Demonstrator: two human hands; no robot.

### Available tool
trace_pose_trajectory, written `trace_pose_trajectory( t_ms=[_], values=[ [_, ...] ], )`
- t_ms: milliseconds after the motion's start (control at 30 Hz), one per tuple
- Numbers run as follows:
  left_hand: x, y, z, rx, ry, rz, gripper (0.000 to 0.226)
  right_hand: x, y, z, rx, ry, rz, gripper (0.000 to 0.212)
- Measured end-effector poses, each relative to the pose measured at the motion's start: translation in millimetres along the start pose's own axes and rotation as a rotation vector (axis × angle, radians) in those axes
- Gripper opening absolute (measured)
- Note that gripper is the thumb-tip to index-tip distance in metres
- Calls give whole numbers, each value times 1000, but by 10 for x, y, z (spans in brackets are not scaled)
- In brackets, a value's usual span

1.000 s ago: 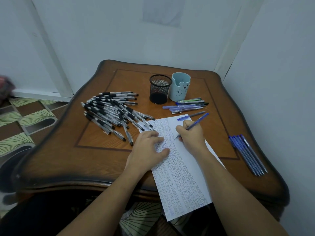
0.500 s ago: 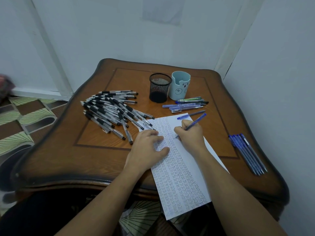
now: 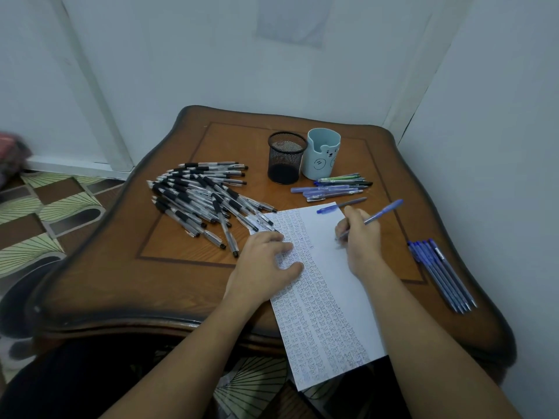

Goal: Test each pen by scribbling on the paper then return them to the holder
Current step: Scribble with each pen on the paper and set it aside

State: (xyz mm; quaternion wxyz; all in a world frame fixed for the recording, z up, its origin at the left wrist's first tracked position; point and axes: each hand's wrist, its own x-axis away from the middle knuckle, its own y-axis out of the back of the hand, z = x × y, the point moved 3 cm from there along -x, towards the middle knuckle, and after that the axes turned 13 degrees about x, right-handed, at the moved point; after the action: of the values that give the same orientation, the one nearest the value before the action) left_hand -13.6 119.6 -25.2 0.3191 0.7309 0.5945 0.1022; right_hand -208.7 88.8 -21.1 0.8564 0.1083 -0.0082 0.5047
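Risks, left to right:
- Heap of black-grip pens (image 3: 205, 201), far left on the table (image 3: 127, 267). Its nearest pens touch the paper's far left corner. A nudge from the left hand could roll them onto the writing area or mix tested with untested.
- Paper (image 3: 329, 313) overhangs the table's near edge. Likely to slide or pivot under pen strokes if the left hand eases off.
- Mesh holder (image 3: 286, 157) and bear cup (image 3: 323, 154) stand side by side at the far centre. The mesh one shows no pens inside; the cup's inside is hidden. A pen dropped in carelessly could tip either.
- Loose blue pen (image 3: 338, 206) lies across the paper's far edge, just beyond the right hand. A knuckle could knock it off.
- Row of blue pens (image 3: 441, 275) sits near the right edge of the table; a right-elbow swing might send them over.

Positions:
- Left hand (image 3: 266, 264): fingers straight and spread, palm down, pressing the paper's left side, holding nothing.
- Right hand (image 3: 361, 240): fingers pinched round the held blue pen (image 3: 382, 213). The barrel slants up to the far right and the tip points down-left at the paper's blank right margin. Cannot tell whether the tip touches.
- Both holders are well beyond the writing hand, to its far left.
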Motion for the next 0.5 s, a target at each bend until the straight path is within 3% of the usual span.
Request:
trace_pose_trajectory(
  t_ms=[500],
  values=[
    [4,2,-7,-6,11,5,50,64,-25,109,110,-75,104,28]
  ],
)
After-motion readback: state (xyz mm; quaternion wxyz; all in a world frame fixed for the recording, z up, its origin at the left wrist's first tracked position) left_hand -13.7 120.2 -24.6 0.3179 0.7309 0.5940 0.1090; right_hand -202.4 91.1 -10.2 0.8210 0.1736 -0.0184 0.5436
